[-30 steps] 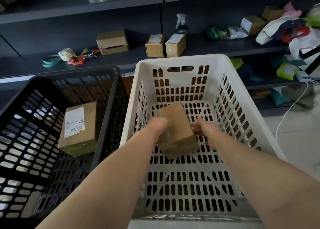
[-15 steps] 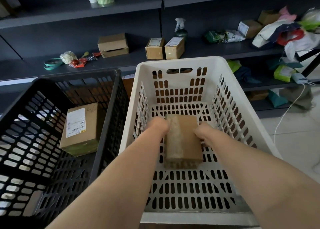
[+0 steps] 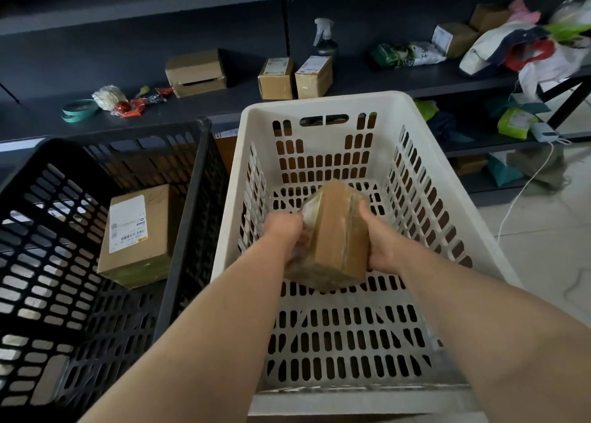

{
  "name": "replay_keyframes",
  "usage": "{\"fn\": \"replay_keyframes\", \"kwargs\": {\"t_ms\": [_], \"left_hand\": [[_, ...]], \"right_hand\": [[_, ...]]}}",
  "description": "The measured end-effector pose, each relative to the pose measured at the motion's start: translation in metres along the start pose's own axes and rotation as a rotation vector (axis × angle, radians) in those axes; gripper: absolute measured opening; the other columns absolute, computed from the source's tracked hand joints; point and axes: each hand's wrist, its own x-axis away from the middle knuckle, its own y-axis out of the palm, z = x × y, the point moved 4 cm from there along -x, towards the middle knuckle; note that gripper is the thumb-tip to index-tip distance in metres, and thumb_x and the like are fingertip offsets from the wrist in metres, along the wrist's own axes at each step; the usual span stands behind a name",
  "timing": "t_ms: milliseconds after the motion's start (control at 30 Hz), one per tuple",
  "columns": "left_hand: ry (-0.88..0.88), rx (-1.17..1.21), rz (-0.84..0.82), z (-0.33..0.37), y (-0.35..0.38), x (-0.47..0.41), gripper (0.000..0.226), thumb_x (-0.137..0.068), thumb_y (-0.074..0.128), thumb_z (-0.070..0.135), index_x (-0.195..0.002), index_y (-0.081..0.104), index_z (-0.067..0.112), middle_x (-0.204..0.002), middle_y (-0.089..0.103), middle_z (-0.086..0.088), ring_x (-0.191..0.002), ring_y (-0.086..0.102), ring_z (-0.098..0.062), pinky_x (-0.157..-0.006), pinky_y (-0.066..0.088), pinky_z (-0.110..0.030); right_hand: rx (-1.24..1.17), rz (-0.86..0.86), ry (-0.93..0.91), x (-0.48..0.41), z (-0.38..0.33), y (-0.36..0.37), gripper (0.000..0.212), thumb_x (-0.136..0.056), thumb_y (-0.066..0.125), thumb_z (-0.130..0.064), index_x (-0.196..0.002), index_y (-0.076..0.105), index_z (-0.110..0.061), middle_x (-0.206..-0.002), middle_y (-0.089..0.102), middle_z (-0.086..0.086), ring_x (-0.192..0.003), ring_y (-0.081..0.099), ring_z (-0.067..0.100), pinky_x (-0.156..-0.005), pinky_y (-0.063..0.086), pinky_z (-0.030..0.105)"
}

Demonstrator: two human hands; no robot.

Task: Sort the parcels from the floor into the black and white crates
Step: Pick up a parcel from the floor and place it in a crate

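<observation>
I saw a brown cardboard parcel (image 3: 339, 240), wrapped in clear tape, tilted inside the white crate (image 3: 323, 102) above its slotted floor, held on both sides. The black crate (image 3: 96, 154) stood just beside it on the left, and a flat cardboard parcel with a white label (image 3: 140, 234) lay inside it.

A stockroom: dark shelving (image 3: 367, 83) strewn with parcels (image 3: 276, 78)

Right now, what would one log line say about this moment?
hands: left and right hold parcel | where: over white crate | black crate: one box inside
</observation>
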Motion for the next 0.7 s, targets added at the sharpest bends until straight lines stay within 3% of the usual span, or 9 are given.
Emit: {"fn": "replay_keyframes", "kwargs": {"t_ms": [67,133,200,300,433,500,567,633,700], "left_hand": [[0.018,-0.031,-0.03,0.014,-0.01,-0.001,0.012,-0.095,0.059,0.014,-0.098,0.067,0.006,-0.076,0.062,-0.003,-0.065,0.058,-0.015,-0.06,0.054,-0.028],[0.012,-0.098,-0.081,0.021,-0.011,0.003,0.012,-0.094,0.058,0.009,-0.102,0.066,0.005,-0.083,0.063,-0.005,-0.073,0.06,-0.015,-0.061,0.057,-0.027],[0.077,-0.275,-0.028,0.025,-0.01,0.003,0.016,-0.1,0.047,0.008,-0.104,0.059,0.0,-0.093,0.061,-0.008,-0.084,0.059,-0.017,-0.067,0.054,-0.023],[0.141,-0.514,0.034,0.018,-0.006,0.006,0.02,-0.103,0.038,0.01,-0.098,0.055,0.001,-0.087,0.053,-0.005,-0.079,0.054,-0.016,-0.061,0.044,-0.02],[0.068,-0.569,-0.084,0.001,0.005,0.009,0.03,-0.103,0.041,0.011,-0.13,0.047,0.0,-0.121,0.056,-0.015,-0.108,0.057,-0.028,-0.082,0.05,-0.033],[0.08,-0.563,-0.083,0.001,0.005,0.01,0.031,-0.102,0.039,0.008,-0.13,0.049,-0.001,-0.129,0.057,-0.017,-0.117,0.057,-0.029,-0.094,0.053,-0.035],[0.106,-0.537,-0.095,0.002,0.004,0.008,0.029,-0.102,0.04,0.008,-0.125,0.055,0.0,-0.125,0.06,-0.016,-0.113,0.059,-0.028,-0.096,0.053,-0.038],[0.149,-0.572,-0.09,0.005,0.003,0.01,0.029,-0.101,0.04,0.007,-0.122,0.058,-0.001,-0.113,0.062,-0.012,-0.102,0.061,-0.025,-0.085,0.056,-0.032],[0.197,-0.616,-0.058,0.01,0.001,0.013,0.03,-0.102,0.036,0.006,-0.122,0.057,-0.001,-0.104,0.06,-0.01,-0.094,0.059,-0.023,-0.068,0.051,-0.025]], "right_hand": [[0.086,0.087,0.022,-0.003,-0.001,0.003,0.051,-0.095,0.054,-0.047,-0.136,0.052,-0.017,-0.129,0.061,0.017,-0.117,0.059,0.034,-0.092,0.051,0.052],[0.363,0.358,0.011,-0.005,-0.004,-0.003,0.042,-0.1,0.05,-0.023,-0.138,0.048,-0.005,-0.126,0.059,0.018,-0.111,0.058,0.032,-0.094,0.048,0.045],[0.477,0.541,-0.059,-0.002,-0.011,-0.007,0.043,-0.101,0.043,-0.024,-0.139,0.046,-0.002,-0.126,0.058,0.018,-0.104,0.057,0.033,-0.089,0.046,0.041],[0.425,0.409,-0.058,0.006,-0.012,0.003,0.072,-0.095,0.043,-0.06,-0.15,0.033,-0.014,-0.148,0.045,0.012,-0.13,0.045,0.032,-0.105,0.038,0.047],[0.479,0.224,-0.007,0.011,-0.009,0.01,0.078,-0.093,0.041,-0.065,-0.154,0.024,-0.02,-0.153,0.038,0.009,-0.139,0.037,0.032,-0.111,0.029,0.05],[0.538,0.316,-0.004,0.013,-0.012,0.008,0.062,-0.098,0.038,-0.055,-0.148,0.037,-0.018,-0.141,0.049,0.012,-0.127,0.048,0.033,-0.106,0.038,0.049],[0.621,0.363,0.02,0.012,-0.012,0.008,0.05,-0.099,0.036,-0.048,-0.134,0.052,-0.016,-0.121,0.06,0.01,-0.109,0.058,0.03,-0.089,0.049,0.045],[0.526,0.285,0.049,0.01,-0.008,0.016,0.05,-0.095,0.038,-0.054,-0.116,0.06,-0.015,-0.106,0.065,0.012,-0.093,0.063,0.03,-0.067,0.05,0.039],[0.255,0.188,0.047,0.004,-0.005,0.024,0.041,-0.094,0.049,-0.051,-0.105,0.061,-0.014,-0.105,0.067,0.015,-0.089,0.064,0.031,-0.066,0.053,0.042]]}}
